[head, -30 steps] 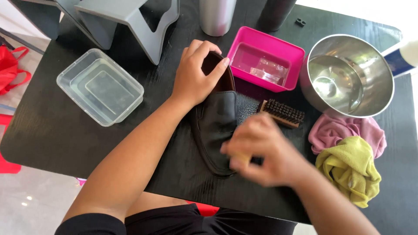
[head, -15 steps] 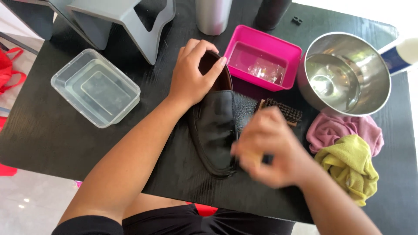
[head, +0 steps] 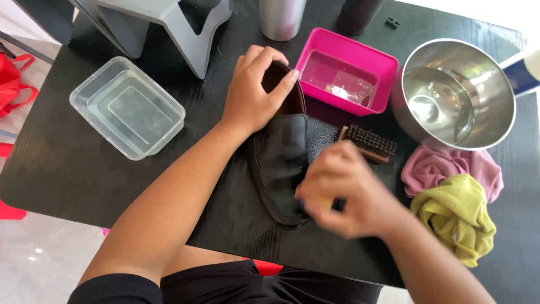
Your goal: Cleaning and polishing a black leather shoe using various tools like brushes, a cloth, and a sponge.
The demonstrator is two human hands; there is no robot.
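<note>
Mid-polish: left hand (head: 250, 93) gripping shoe (head: 281, 160) heel, right hand (head: 343, 188) blurred, clutching something small on toe; brush (head: 368, 143) idle.

Only one labelled thing in sight right now: far off past my right hand (head: 343, 188), up at the table's right edge, a white container (head: 527, 63) pokes out from behind the steel bowl (head: 495, 84). It carries a dark blue label (head: 526, 77) with a thin pale band running across it, and most of it is cut off by the frame. Nothing labelled near my left hand (head: 253, 93), and no signs or screens anywhere I'm looking
</note>
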